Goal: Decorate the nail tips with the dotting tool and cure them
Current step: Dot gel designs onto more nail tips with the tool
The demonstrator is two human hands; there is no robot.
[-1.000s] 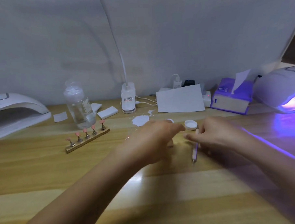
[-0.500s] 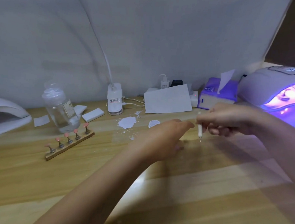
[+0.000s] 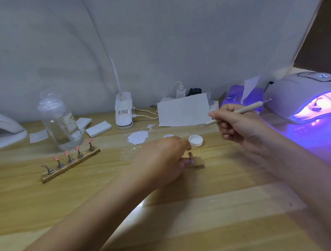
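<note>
My right hand (image 3: 238,128) holds the beige dotting tool (image 3: 241,110) like a pen, raised above the table with its metal tip pointing left. My left hand (image 3: 162,159) rests on the table and holds a small wooden stand (image 3: 197,162) with one pink nail tip (image 3: 190,155) on it; most of that stand is hidden by my fingers. A longer wooden stand (image 3: 71,165) carrying several pink nail tips lies to the left. A small white pot (image 3: 195,140) stands open just beyond my left hand. A lit purple curing lamp (image 3: 300,98) glows at the right.
A clear bottle (image 3: 61,122) stands behind the long stand. A white paint smear (image 3: 138,137) marks the wood. A desk lamp base (image 3: 124,111), white paper (image 3: 184,111), a purple tissue box (image 3: 235,97) and a second white lamp (image 3: 3,130) line the back and left.
My right hand has lifted the dotting tool off the table and turned it from upright to nearly level, tip pointing left. My left hand stays on the small stand.
</note>
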